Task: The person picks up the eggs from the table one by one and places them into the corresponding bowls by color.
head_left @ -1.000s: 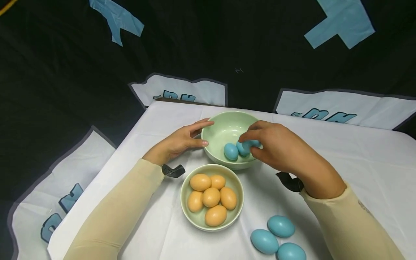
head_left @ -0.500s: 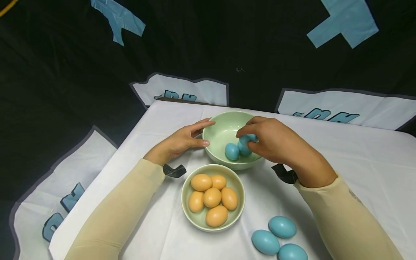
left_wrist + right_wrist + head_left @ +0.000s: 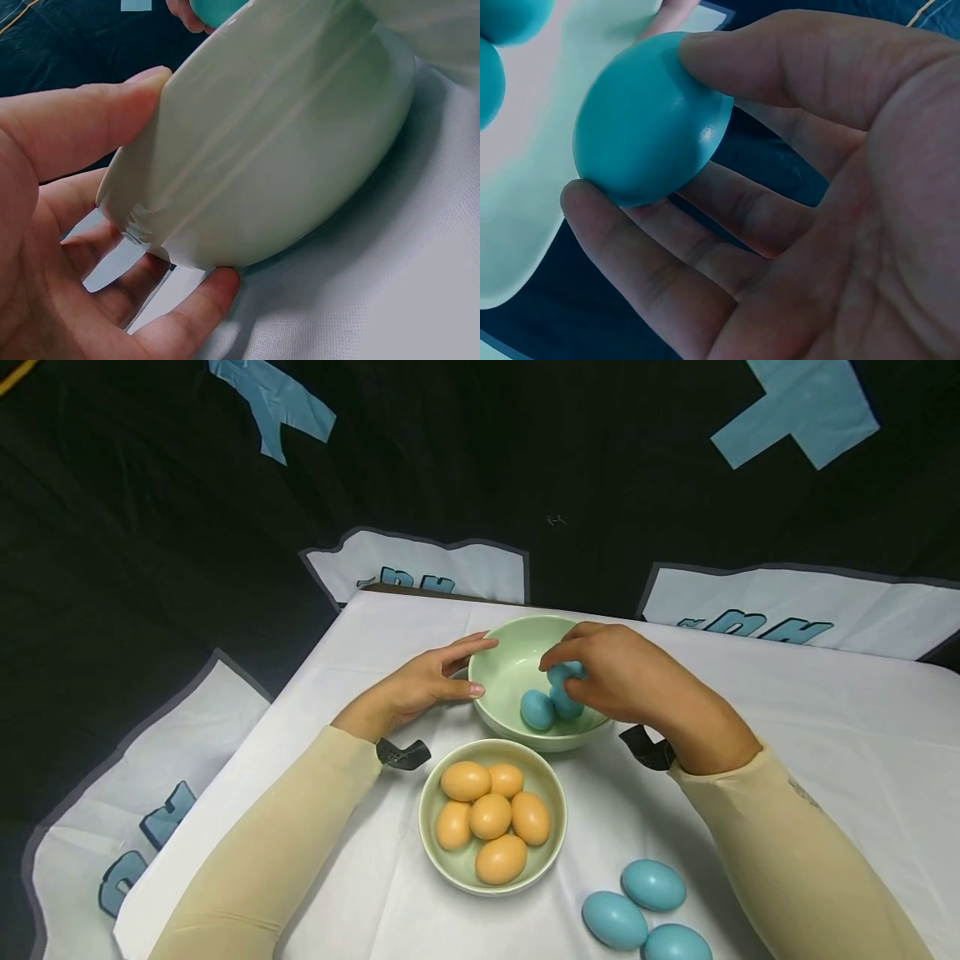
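My left hand [image 3: 416, 685] holds the left side of a large pale green bowl [image 3: 517, 639]; in the left wrist view the thumb [image 3: 120, 112] touches the rim and the fingers lie along the outer wall. Over the bowl's right side my right hand [image 3: 626, 672] grips a blue egg [image 3: 649, 124] between thumb and fingers. Partly behind the fingers in the head view, that egg is above another blue egg [image 3: 566, 703] in the bowl. Beside it in the bowl sits one more blue egg [image 3: 537, 710].
A smaller green bowl [image 3: 427, 856] with several orange eggs [image 3: 490, 816] stands nearer on the white tablecloth [image 3: 847, 760]. To its right lie three loose blue eggs [image 3: 654, 885]. A black curtain [image 3: 480, 460] hangs behind the table.
My right hand has moved slightly forward and left over the large bowl, with the blue egg in its fingers. My left hand has stayed at the bowl's side.
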`<state>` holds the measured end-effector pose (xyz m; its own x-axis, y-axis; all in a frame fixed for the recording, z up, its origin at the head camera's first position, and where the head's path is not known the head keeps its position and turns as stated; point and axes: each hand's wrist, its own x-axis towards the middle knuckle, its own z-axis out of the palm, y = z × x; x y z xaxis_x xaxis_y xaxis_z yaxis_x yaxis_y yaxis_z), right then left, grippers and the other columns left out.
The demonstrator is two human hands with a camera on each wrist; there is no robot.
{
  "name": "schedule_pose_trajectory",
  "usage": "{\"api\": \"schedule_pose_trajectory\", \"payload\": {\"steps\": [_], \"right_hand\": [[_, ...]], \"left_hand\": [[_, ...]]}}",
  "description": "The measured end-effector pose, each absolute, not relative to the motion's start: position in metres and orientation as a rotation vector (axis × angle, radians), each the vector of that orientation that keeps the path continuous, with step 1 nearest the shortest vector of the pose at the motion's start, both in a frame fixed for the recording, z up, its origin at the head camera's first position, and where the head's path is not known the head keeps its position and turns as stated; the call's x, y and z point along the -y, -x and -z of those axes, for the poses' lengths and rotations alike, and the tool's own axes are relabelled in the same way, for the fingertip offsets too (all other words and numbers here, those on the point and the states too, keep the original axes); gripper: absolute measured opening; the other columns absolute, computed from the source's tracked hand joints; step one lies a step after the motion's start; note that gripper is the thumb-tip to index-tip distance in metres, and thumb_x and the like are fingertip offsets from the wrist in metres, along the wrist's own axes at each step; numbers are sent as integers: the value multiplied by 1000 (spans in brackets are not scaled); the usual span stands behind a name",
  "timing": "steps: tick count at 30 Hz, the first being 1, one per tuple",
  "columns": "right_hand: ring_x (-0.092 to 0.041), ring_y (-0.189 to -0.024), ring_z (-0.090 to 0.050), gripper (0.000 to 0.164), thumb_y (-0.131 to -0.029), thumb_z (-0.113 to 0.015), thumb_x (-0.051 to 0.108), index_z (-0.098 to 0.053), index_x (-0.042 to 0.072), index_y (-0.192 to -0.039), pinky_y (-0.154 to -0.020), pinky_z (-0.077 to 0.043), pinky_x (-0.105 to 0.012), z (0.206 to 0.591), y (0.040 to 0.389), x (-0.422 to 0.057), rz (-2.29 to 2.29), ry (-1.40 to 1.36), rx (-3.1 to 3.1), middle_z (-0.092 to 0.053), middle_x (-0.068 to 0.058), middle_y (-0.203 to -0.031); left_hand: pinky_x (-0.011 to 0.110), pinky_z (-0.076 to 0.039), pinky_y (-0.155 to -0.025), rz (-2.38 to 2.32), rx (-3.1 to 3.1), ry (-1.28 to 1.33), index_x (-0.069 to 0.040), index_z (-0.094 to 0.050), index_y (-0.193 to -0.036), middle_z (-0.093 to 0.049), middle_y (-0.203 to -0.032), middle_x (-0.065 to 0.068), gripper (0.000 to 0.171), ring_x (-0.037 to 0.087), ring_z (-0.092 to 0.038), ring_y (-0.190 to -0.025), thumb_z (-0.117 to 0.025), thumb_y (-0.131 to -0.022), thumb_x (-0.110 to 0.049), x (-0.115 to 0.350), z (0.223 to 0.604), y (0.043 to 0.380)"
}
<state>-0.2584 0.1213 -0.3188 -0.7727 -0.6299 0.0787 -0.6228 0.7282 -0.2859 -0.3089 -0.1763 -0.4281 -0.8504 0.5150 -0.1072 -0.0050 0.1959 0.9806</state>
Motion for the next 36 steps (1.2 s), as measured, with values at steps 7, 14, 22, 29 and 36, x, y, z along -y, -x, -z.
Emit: {"api": "schedule_pose_trajectory", "payload": {"steps": [7, 14, 22, 29, 36], "right_hand": [[-29, -119, -67, 36, -92, -68, 4, -78, 14, -125, -105, -54, -48, 324, 266, -118, 469, 991, -2874, -72, -11, -129], [-30, -118, -65, 35, -93, -67, 5, -78, 12, -126, -103, -55, -47, 336, 276, -116, 425, 909, -2894, -71, -14, -127], [-29, -118, -65, 36, -93, -65, 5, -77, 12, -126, -105, -53, -47, 347, 282, -121, 415, 853, -2893, -71, -13, -126], [-29, -114, -65, 35, -93, -66, 5, -77, 13, -126, -103, -54, -46, 357, 286, -126, 401, 812, -2912, -71, -12, -124], [-30, -114, -64, 34, -94, -66, 4, -78, 13, -125, -103, -53, -47, 362, 290, -129, 431, 792, -2918, -70, -13, -125]], "left_hand": [[46, -32, -128, -1721, -2034, -445, -25, -51, -158, -23, -175, -13, 74, 16, -19, -164, -79, -92, -5, 176, 428, 309], [45, -29, -130, -1716, -2040, -440, -25, -50, -158, -23, -175, -13, 74, 16, -18, -164, -79, -92, -7, 177, 428, 309], [45, -29, -130, -1709, -2041, -437, -27, -51, -158, -21, -176, -13, 75, 16, -17, -165, -80, -92, -7, 175, 427, 309], [45, -30, -130, -1715, -2037, -438, -27, -51, -158, -22, -175, -14, 75, 16, -17, -165, -79, -92, -5, 175, 428, 310], [45, -30, -129, -1719, -2033, -443, -25, -50, -158, -23, -175, -15, 75, 15, -18, -164, -79, -92, -5, 176, 428, 309]]}}
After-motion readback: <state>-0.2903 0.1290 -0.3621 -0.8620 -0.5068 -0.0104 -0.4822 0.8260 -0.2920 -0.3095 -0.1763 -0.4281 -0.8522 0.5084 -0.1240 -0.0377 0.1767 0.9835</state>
